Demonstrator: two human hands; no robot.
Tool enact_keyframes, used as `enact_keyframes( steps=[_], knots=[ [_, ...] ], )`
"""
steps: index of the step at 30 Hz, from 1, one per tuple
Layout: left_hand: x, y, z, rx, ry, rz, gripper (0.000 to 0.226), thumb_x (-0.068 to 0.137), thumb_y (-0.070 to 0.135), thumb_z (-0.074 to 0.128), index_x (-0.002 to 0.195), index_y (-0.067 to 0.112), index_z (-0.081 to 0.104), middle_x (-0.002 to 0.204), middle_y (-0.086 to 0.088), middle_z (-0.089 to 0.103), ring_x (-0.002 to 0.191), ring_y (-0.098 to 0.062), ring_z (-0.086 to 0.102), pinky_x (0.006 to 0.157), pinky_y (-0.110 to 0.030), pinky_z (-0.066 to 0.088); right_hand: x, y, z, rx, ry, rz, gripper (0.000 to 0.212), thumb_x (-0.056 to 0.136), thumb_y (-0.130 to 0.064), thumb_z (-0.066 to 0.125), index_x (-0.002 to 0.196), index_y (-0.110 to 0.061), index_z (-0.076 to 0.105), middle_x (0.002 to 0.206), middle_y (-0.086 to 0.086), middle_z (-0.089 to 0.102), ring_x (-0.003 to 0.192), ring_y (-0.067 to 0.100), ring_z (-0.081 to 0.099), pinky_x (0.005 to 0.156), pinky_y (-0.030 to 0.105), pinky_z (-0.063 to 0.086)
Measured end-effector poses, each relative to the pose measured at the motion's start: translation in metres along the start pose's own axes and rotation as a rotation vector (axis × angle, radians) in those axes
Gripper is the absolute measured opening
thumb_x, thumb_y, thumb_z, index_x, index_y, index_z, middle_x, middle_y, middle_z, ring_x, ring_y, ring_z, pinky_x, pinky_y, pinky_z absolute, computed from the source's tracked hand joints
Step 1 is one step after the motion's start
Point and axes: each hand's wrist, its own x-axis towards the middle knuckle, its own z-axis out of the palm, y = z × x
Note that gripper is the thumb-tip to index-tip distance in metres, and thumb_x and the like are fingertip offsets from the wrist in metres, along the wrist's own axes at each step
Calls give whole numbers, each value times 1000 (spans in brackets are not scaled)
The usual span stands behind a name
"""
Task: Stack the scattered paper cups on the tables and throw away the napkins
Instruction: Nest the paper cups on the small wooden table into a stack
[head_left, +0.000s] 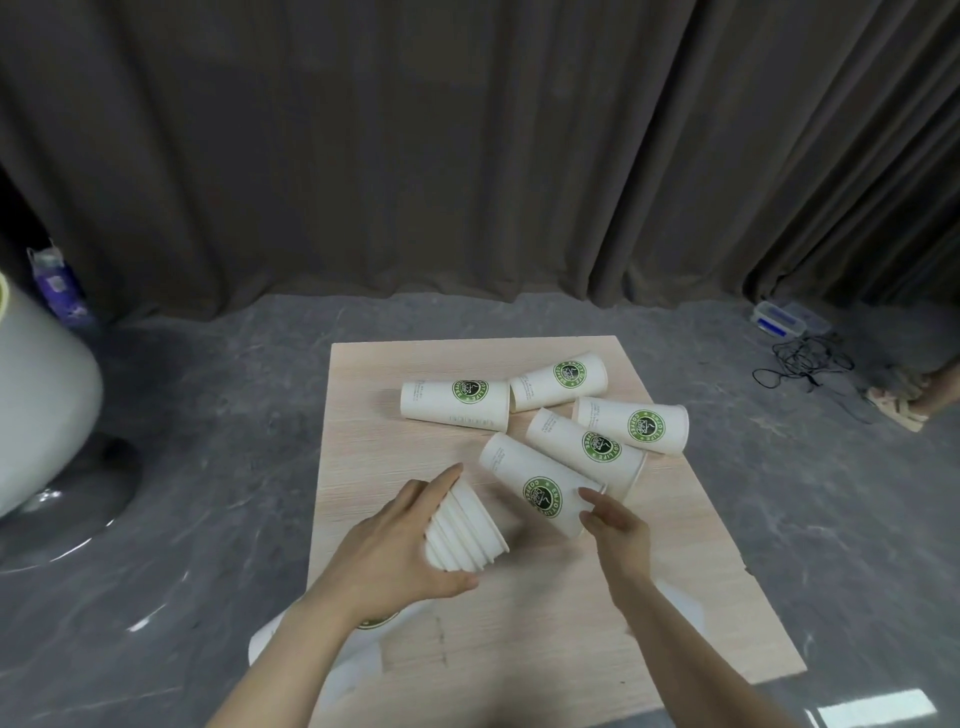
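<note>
My left hand (400, 545) grips a stack of nested white paper cups (465, 530), tilted with its rims toward the right. My right hand (615, 525) has its fingers apart, touching the rim end of the nearest lying cup (535, 480), which bears a green round logo. Several more white cups lie on their sides on the light wooden table (519, 623): one at the back left (454, 405), one at the back (558, 382), one on the right (631, 421) and one in the middle (584, 447). A white napkin (291, 644) shows partly under my left forearm.
Dark curtains hang behind. A large pale round object (41, 395) stands on the grey floor at the left. A blue-lidded plastic box (779, 317) and black cables (805, 361) lie at the right, beside another person's sandalled foot (904, 400).
</note>
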Motion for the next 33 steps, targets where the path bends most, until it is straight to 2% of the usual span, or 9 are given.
enact_keyframes(
  steps=[4, 9, 13, 19, 23, 26, 33],
  knots=[
    [4, 1, 1, 7, -16, 5, 106, 68, 64, 69, 145, 53, -2, 117, 29, 30, 100, 2, 43, 79, -19, 40, -9, -12, -11, 93, -7, -25, 36, 83, 15, 55, 102, -11, 71, 77, -2, 61, 74, 13, 51, 59, 3, 41],
    [13, 5, 7, 19, -35, 10, 107, 67, 66, 69, 144, 54, -3, 120, 29, 30, 102, 4, 41, 81, -20, 40, -15, -24, -29, 157, -50, -72, 41, 83, 15, 57, 103, -17, 71, 105, -9, 70, 100, 3, 62, 75, 5, 47],
    [17, 9, 11, 43, -36, 17, 106, 67, 66, 68, 145, 53, -2, 120, 29, 30, 101, 5, 40, 78, -19, 38, -18, -37, -43, 211, -77, -136, 43, 83, 16, 57, 105, -18, 70, 104, -16, 72, 101, -2, 64, 80, 9, 48],
    [20, 15, 15, 111, -40, 47, 105, 70, 67, 66, 147, 49, -4, 116, 28, 26, 99, 5, 35, 73, -16, 32, -19, -56, -65, 304, -70, -220, 43, 84, 17, 53, 112, -13, 66, 108, -12, 72, 105, 1, 63, 84, 13, 50],
    [20, 17, 17, 122, -23, 60, 105, 69, 68, 65, 148, 48, -3, 122, 27, 29, 104, 4, 37, 76, -18, 33, -20, -61, -77, 347, -72, -241, 47, 84, 18, 51, 113, -16, 68, 122, 6, 67, 114, 16, 60, 95, 24, 48],
    [20, 19, 18, 123, -12, 73, 106, 69, 68, 65, 148, 48, -3, 125, 26, 29, 110, 2, 40, 78, -18, 34, -26, -65, -78, 359, -115, -253, 49, 84, 19, 49, 113, -15, 67, 123, 9, 66, 115, 18, 59, 93, 23, 49],
    [13, 19, 21, 80, 15, 112, 105, 70, 67, 66, 147, 50, -4, 124, 27, 29, 107, 4, 39, 79, -18, 36, -38, -71, -73, 362, -167, -291, 47, 84, 16, 52, 105, -21, 72, 112, 4, 70, 105, 12, 62, 80, 16, 50]
  ],
)
